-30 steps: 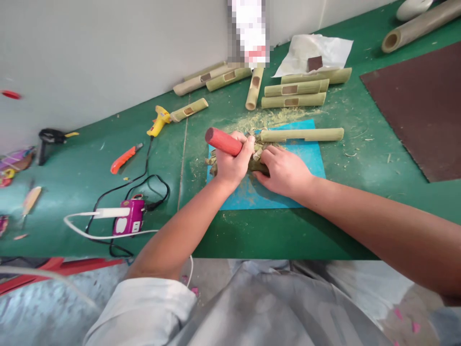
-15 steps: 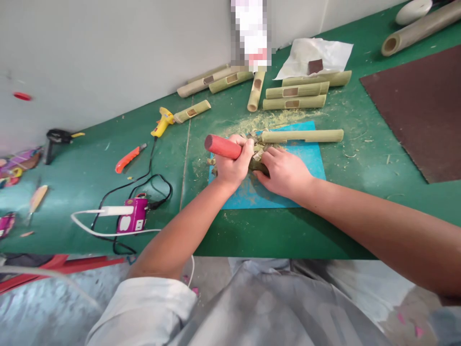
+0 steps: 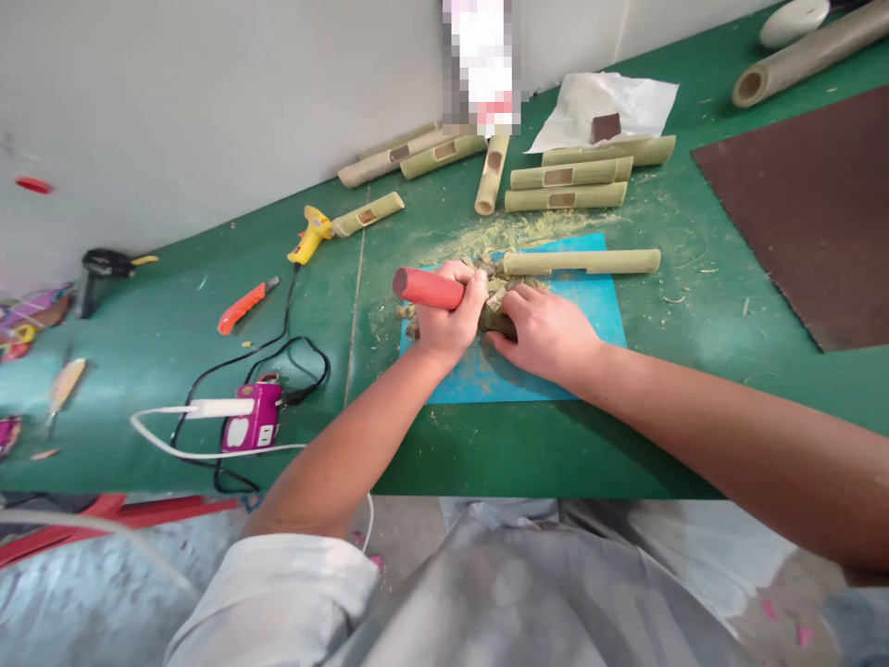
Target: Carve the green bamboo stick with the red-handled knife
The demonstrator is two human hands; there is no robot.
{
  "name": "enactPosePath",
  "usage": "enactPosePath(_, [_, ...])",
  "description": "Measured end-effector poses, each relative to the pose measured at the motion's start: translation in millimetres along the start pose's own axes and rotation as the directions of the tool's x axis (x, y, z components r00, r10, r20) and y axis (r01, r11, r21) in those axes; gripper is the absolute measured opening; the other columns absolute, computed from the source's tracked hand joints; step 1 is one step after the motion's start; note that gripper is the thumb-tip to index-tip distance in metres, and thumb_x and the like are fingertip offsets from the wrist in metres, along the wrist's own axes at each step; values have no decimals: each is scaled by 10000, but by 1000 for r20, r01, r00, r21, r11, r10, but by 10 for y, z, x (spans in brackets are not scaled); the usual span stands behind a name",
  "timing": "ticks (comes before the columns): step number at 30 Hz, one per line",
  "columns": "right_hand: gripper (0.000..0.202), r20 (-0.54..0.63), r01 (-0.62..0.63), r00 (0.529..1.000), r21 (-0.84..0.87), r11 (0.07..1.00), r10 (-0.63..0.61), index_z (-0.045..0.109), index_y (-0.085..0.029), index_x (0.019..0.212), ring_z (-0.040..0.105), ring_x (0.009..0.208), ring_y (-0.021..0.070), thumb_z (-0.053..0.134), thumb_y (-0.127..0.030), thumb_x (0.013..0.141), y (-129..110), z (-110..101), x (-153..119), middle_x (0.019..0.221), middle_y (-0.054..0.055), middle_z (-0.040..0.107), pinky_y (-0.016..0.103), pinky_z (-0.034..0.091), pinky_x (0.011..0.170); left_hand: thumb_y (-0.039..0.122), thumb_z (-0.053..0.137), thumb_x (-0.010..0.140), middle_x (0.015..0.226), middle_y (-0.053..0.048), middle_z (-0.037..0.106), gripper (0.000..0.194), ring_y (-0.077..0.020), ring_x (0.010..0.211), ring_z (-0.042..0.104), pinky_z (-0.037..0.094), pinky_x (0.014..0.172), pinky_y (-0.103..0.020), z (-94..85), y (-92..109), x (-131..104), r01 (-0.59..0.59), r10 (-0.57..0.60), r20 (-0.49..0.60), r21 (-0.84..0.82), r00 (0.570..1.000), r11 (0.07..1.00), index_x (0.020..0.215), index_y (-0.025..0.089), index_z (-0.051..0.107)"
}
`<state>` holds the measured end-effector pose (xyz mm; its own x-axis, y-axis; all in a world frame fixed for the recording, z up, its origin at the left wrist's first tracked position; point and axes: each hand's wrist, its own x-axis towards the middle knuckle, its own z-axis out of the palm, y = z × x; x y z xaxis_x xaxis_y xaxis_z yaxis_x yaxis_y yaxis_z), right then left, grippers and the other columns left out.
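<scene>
My left hand (image 3: 450,313) is closed round a thick red-handled tool (image 3: 427,287), the handle's blunt end sticking out to the left. Its working end is hidden behind the fingers. Close beside it, my right hand (image 3: 548,324) grips a short dark bamboo piece (image 3: 497,322), of which only a little shows between the hands. Both hands rest over a blue mat (image 3: 479,380). Wood shavings (image 3: 494,289) lie heaped just beyond them. A pale bamboo tube (image 3: 583,262) with a notch cut in its side lies across the mat's far part.
Several cut bamboo tubes (image 3: 566,196) lie along the back, near a white paper (image 3: 604,102). To the left are a yellow glue gun (image 3: 312,233), an orange utility knife (image 3: 243,308) and a purple power socket (image 3: 251,419) with cables. A brown sheet (image 3: 806,222) lies at right.
The view has shifted very slightly. Both hands keep their hold, and the red handle has barely tilted.
</scene>
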<state>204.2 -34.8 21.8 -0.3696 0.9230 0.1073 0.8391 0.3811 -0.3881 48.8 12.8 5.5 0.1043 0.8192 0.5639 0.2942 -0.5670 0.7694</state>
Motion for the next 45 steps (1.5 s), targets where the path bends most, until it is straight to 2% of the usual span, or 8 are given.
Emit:
enactPosePath(7, [232, 7, 1, 1000, -6, 1000, -1, 649, -137, 1032, 653, 960, 291, 599, -339, 929, 0, -9, -1, 1033, 159, 705, 360, 455, 760, 580, 612, 953, 620, 21, 557, 477, -101, 556, 500, 461, 630, -280, 8, -11, 1, 10, -10, -10, -36, 1000, 999, 668, 202, 556])
enactPosePath(18, [245, 1, 0, 1000, -33, 999, 0, 655, -140, 1045, 646, 989, 289, 603, -349, 927, -10, -5, -12, 1052, 154, 701, 355, 453, 764, 526, 638, 961, 629, 28, 574, 439, -84, 564, 523, 457, 623, -252, 20, -34, -7, -15, 13, -24, -89, 1000, 996, 685, 190, 581])
enactPosePath(31, [238, 11, 13, 1000, -35, 999, -13, 659, -137, 1031, 644, 944, 277, 589, -339, 928, 13, 1, -3, 1040, 149, 705, 348, 433, 746, 556, 683, 920, 588, 30, 584, 452, -81, 515, 507, 459, 583, -245, 53, -46, 1, 52, -65, -69, -172, 996, 984, 671, 192, 584])
enactPosePath(34, [243, 14, 19, 1000, -51, 999, -18, 666, -135, 1021, 642, 963, 285, 578, -346, 937, 3, -13, -4, 1035, 151, 705, 353, 436, 754, 528, 657, 946, 612, 29, 572, 429, -85, 536, 505, 461, 603, -253, 45, -65, 6, 31, -38, -47, -141, 998, 990, 690, 194, 573])
enactPosePath(39, [243, 3, -8, 1000, -93, 996, 8, 674, -126, 1023, 620, 1006, 306, 540, -316, 952, -37, -37, -1, 1046, 179, 698, 366, 436, 764, 436, 627, 972, 660, 19, 535, 386, -107, 631, 517, 451, 649, -264, 48, -99, 54, -100, 100, 26, -8, 995, 995, 683, 195, 542])
enactPosePath(45, [237, 1, -1, 1000, -33, 999, 1, 672, -117, 1034, 610, 951, 284, 625, -306, 899, -6, 5, 36, 1042, 168, 698, 358, 437, 777, 319, 646, 943, 609, 42, 442, 385, -105, 584, 444, 404, 618, -275, 129, -82, 110, -86, 86, 13, 28, 996, 996, 638, 202, 442])
